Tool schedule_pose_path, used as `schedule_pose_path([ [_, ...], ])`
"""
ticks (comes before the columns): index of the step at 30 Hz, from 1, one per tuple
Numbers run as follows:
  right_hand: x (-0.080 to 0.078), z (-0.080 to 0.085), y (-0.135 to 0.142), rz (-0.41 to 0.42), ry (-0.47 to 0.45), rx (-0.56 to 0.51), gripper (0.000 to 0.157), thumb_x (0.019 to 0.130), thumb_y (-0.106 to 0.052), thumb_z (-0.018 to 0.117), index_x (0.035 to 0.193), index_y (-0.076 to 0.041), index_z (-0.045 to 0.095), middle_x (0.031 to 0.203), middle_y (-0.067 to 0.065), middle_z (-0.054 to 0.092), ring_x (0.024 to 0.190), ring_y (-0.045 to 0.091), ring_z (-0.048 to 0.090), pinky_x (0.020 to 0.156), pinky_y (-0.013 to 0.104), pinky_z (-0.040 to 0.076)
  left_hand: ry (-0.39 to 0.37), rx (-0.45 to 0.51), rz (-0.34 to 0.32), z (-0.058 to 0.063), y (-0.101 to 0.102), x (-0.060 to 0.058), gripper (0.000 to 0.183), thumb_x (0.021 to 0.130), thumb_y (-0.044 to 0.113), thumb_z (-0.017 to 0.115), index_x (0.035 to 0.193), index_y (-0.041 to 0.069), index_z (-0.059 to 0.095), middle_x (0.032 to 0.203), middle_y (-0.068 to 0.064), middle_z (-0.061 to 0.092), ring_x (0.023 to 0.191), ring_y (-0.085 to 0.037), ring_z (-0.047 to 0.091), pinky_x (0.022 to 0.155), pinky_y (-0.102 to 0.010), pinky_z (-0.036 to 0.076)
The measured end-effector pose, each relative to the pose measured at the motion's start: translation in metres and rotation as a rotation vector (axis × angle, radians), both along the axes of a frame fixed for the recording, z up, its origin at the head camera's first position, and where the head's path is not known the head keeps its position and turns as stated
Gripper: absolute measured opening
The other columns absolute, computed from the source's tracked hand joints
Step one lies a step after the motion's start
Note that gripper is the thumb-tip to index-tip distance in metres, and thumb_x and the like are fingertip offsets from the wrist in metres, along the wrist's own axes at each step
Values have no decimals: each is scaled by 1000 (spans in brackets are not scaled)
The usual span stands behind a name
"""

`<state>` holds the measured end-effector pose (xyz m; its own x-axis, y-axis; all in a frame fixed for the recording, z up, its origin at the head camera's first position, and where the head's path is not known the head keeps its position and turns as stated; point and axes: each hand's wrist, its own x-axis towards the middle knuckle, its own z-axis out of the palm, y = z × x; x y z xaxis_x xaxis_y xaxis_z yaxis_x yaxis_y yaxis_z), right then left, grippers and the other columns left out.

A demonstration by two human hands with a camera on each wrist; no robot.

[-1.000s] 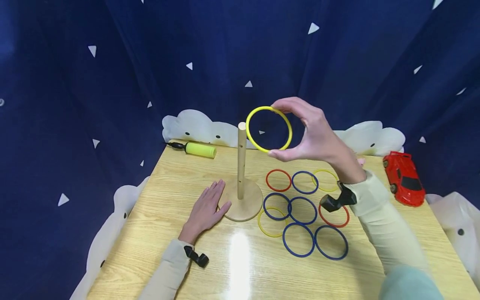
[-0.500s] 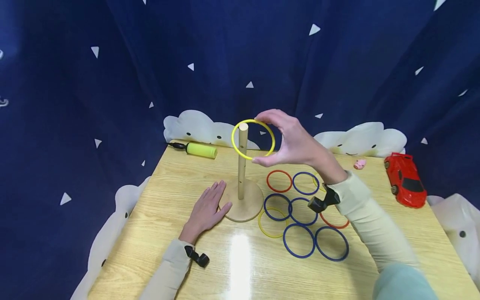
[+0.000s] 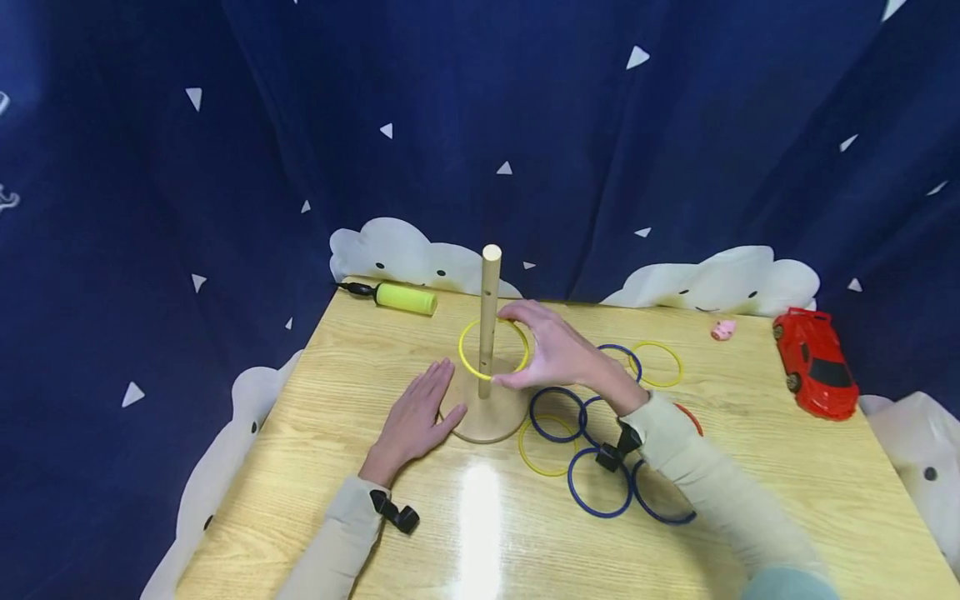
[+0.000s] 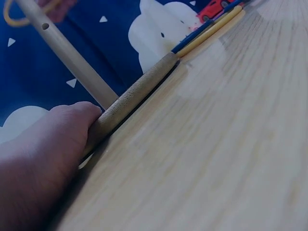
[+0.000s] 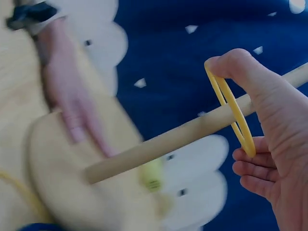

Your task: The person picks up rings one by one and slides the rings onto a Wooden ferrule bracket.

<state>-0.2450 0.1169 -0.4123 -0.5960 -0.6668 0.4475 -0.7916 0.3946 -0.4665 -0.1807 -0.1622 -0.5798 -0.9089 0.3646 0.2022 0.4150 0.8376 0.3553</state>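
1. One yellow ring (image 5: pixel 238 113) encircles the wooden peg (image 3: pixel 489 312), partway down the shaft and apart from the round wooden base (image 3: pixel 491 423); whether it touches the peg, I cannot tell.
2. The right hand (image 3: pixel 553 350) grasps this ring by its right side, pinching it between thumb and fingers, with the palm beside the peg.
3. The left hand (image 3: pixel 412 417) grips nothing: its fingers lie extended and flat at the left side of the base, and its thumb rests against the base's rim.
4. Several more rings lie on the wood-grain table (image 3: pixel 562 554) to the right of the peg. Nearest the base, a blue ring (image 3: pixel 532 408) overlaps a second yellow ring (image 3: pixel 536 468); other blue ones spread rightward, some partly hidden by the right arm. Farther back, a third yellow ring (image 3: pixel 681 367) lies just beside another blue one, and part of a red ring (image 3: pixel 692 417) shows past the sleeve.
5. A yellow-green hand pump (image 3: pixel 405 298) with a black nozzle lies at the back left.
6. A pink pig figure (image 3: pixel 723 330) and a red toy car (image 3: pixel 816 364) sit at the right.
7. Behind hangs a navy curtain (image 3: pixel 450 100) with white triangles.
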Motion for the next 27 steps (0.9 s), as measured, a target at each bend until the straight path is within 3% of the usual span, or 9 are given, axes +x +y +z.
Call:
schedule_pose_path([
  [6, 2, -59, -4, -62, -67, 95, 88, 64, -55, 92, 130, -4, 63, 129, 9, 66, 123, 22, 60, 106, 40, 52, -21, -12, 1, 0, 1, -1, 86, 105, 68, 37, 168, 12, 21, 174, -1, 20, 161, -14, 12, 131, -39, 18],
  [11, -2, -92, -6, -80, -40, 160, 88, 66, -63, 89, 127, -4, 65, 124, 9, 68, 118, 21, 60, 102, 38, 53, -17, -7, -2, 0, 0, 0, 90, 103, 70, 40, 167, 11, 22, 174, -3, 21, 161, -17, 14, 130, -41, 20],
  [19, -7, -110, -4, -139, 19, 245, 91, 65, -70, 82, 124, -2, 67, 123, 9, 66, 120, 27, 56, 105, 44, 50, 5, -7, -7, 0, -1, -1, 92, 102, 70, 43, 167, 10, 23, 173, -5, 23, 160, -21, 19, 130, -45, 23],
  [27, -10, -123, -5, -156, 19, 312, 92, 68, -73, 78, 127, -3, 66, 127, 11, 63, 123, 28, 53, 106, 45, 48, 1, 1, -5, 0, 0, 0, 91, 101, 70, 44, 167, 11, 23, 173, -4, 23, 161, -20, 18, 130, -44, 23],
])
